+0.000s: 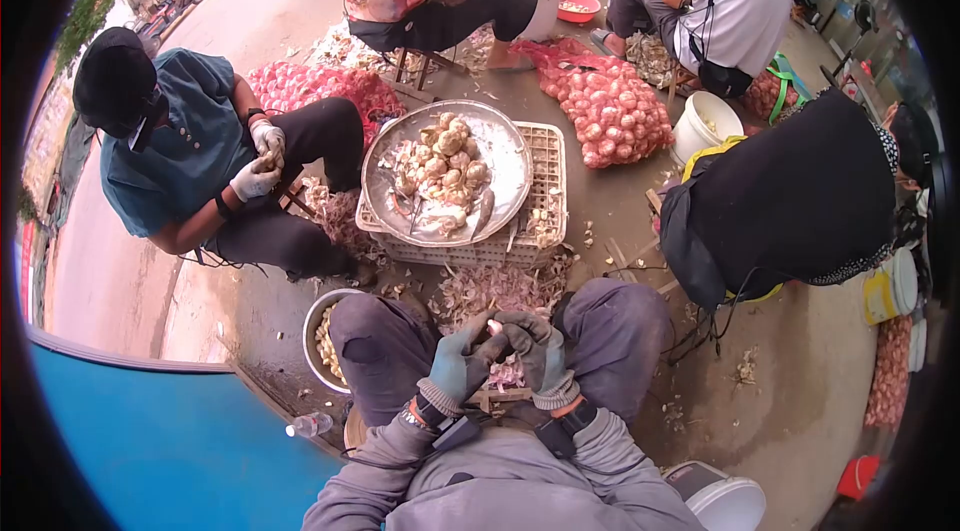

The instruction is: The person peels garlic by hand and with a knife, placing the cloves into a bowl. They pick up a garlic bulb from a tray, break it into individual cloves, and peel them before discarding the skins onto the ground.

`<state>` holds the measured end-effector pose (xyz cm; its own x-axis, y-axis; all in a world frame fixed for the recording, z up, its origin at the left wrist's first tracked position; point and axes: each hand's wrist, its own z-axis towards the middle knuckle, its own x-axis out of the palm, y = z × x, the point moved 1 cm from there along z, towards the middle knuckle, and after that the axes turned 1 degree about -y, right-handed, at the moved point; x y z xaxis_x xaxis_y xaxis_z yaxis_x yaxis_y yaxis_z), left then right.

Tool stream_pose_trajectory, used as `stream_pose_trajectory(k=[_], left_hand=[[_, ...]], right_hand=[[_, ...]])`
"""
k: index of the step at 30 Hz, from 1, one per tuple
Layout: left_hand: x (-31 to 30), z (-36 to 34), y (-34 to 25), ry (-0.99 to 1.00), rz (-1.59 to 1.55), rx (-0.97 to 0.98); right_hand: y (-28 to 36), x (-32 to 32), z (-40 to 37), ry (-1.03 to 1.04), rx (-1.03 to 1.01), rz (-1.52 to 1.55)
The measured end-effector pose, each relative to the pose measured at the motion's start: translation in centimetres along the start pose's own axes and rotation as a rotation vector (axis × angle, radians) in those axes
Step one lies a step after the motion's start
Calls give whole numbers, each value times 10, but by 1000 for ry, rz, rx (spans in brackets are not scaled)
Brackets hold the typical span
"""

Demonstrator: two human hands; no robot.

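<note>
My left hand (462,363), in a grey and light-blue glove, is closed on a small pale garlic piece (494,328) between my knees. Against it, my right hand (538,351), in a dark grey glove, has its fingers closed round the same piece. Beyond my hands, a wide metal pan (510,156) holds garlic bulbs (452,156), loose skins and what looks like a knife (484,211). The pan rests on a pale plastic crate (548,171). Pinkish garlic skins (490,291) lie heaped on the ground under my hands.
A metal bowl of cloves (325,341) stands beside my left knee, near a plastic bottle (310,424). At the left sits a co-worker (180,146) with gloved hands. Ahead lies a net bag of garlic (610,111). A white bucket (728,503) is at the lower right.
</note>
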<state>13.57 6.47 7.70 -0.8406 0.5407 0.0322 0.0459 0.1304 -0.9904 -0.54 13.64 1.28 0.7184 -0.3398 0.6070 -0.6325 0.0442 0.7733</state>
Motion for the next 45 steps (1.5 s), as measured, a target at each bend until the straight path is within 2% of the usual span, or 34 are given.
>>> stream_pose_trajectory(k=[3, 5, 7, 8, 9, 11, 12, 15, 17, 19, 20, 22, 25, 27, 28, 31, 33, 36, 37, 39, 40, 41, 43, 45], left_hand=[[-3, 13, -8, 44, -87, -76], [-8, 20, -34, 92, -157, -129], [-19, 35, -26, 105, -138, -53], [-25, 41, -56, 82, -111, -163], [-33, 52, -61, 32, -70, -106], [-50, 72, -86, -77, -34, -155], [-62, 83, -92, -84, -34, -118], [-81, 119, -109, -123, 11, -23], [-83, 143, -115, -111, -62, 38], [-80, 165, -113, -106, -64, 19], [-78, 174, -111, -102, -61, 12], [-77, 189, -98, -83, -88, -16], [-83, 204, -71, -58, -142, -61], [-86, 203, -70, -126, -132, -112], [-87, 204, -71, -90, -174, -101], [-89, 203, -80, -99, -188, -98], [-91, 204, -77, -102, -201, -89], [-93, 202, -79, -92, -200, -42], [-94, 201, -78, -85, -158, -37], [-93, 198, -77, -83, -186, -38], [-92, 196, -77, -79, -212, -43], [-90, 194, -76, -73, -218, -32], [-87, 191, -73, -16, -147, -35], [-80, 191, -57, 1, -99, 22]], right_hand=[[30, 33, 1, -92, -17, -43], [39, 32, 8, -83, 8, -56], [62, 37, 19, -31, -2, -244], [85, 49, 22, 20, -30, -421], [95, 42, 32, 14, 31, -454], [112, 19, 60, 43, 4, -570], [124, 11, 74, -15, 60, -479], [146, -16, 126, -61, 90, -671], [140, -38, 166, -60, 108, -786], [125, -61, 202, -128, 242, -907], [118, -67, 214, -137, 247, -914], [99, -83, 236, -163, 265, -1290], [66, -95, 253, -149, 124, -1603], [55, -90, 253, -129, 153, -1636], [53, -84, 260, -119, 138, -1661], [41, -74, 271, -179, 148, -1697], [27, -94, 281, -207, 136, -1718], [26, -117, 291, -167, 143, -1199], [36, -116, 288, -165, 140, -1204], [59, -114, 280, -204, 522, -906], [71, -100, 270, -238, 563, -908], [77, -98, 262, -244, 551, -915], [90, -92, 245, -305, 496, -702], [107, -69, 231, -317, 443, -726]])
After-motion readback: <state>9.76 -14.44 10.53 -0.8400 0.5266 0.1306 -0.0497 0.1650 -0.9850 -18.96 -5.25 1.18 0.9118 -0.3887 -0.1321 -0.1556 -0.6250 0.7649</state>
